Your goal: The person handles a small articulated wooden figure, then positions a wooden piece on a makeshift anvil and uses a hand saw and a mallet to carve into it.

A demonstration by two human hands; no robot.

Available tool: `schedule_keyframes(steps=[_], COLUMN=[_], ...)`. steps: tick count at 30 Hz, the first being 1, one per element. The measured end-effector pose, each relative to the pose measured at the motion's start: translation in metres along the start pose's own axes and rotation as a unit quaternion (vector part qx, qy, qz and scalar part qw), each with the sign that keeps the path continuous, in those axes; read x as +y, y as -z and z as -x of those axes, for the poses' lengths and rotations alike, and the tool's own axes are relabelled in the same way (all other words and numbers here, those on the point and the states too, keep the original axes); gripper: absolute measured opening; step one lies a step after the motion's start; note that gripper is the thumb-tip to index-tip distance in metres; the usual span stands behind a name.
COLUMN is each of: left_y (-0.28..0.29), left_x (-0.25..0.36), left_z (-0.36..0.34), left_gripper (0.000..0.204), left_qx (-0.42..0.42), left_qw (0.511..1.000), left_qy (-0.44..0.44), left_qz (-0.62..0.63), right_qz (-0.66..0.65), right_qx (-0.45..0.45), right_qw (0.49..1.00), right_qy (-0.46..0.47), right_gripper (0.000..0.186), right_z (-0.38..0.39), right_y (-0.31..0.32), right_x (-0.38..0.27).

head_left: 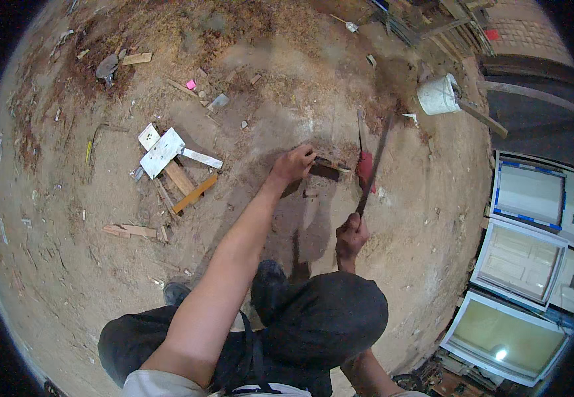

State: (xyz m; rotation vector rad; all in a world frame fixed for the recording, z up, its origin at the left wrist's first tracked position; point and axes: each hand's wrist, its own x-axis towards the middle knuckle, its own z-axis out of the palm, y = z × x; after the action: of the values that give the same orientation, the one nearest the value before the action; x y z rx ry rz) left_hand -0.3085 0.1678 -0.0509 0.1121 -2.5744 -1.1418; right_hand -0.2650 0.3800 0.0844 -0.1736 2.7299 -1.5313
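Observation:
My left hand (293,163) is closed on the near end of a short piece of wood (333,166), held low over the dirt floor. My right hand (352,236) is wrapped round the lower end of a long, thin, dark bar (378,155), which points up and away from me; its exact kind I cannot make out. Just left of the bar lies a red-handled tool (365,167) with a narrow dark blade. The bar partly covers that handle.
Wood offcuts and a white board (164,153) lie in a heap to the left. A white bucket (438,95) stands at the far right with a plank beside it. Framed windows (507,336) line the right side. Scraps and sawdust litter the ground.

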Motion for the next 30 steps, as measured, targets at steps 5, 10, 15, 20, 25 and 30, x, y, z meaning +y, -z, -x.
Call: schedule_keyframes(steps=[5,10,15,20,25,30], left_y=[0.008,0.005,0.006,0.000,0.008,0.003], left_x=[0.009,0.013,0.006,0.005,-0.007,0.007], left_z=[-0.001,0.000,0.000,-0.001,0.008,-0.001], left_gripper=[0.024,0.023,0.025,0.028,0.032,0.029], left_qx=[0.035,0.010,0.021,0.055,0.012,0.069], left_qw=[0.999,0.999,0.999,0.998,1.000,0.996], left_qy=[-0.009,0.021,-0.006,-0.019,-0.022,-0.039], left_qz=[0.018,0.022,0.035,0.038,0.000,0.030], right_qz=[0.251,-0.075,-0.355,-0.112,0.191,-0.352], right_qx=[-0.143,-0.188,-0.149,-0.057,-0.083,-0.208], right_qw=[0.950,0.940,0.879,0.989,0.978,0.800], right_qy=[-0.123,-0.274,-0.281,-0.077,0.024,-0.439], right_gripper=[0.050,0.048,0.043,0.036,0.035,0.047], right_z=[0.002,-0.010,-0.014,-0.002,0.016,-0.010], right_y=[-0.010,0.001,0.011,0.004,-0.040,0.010], right_x=[0.058,0.070,-0.009,0.033,0.078,0.030])
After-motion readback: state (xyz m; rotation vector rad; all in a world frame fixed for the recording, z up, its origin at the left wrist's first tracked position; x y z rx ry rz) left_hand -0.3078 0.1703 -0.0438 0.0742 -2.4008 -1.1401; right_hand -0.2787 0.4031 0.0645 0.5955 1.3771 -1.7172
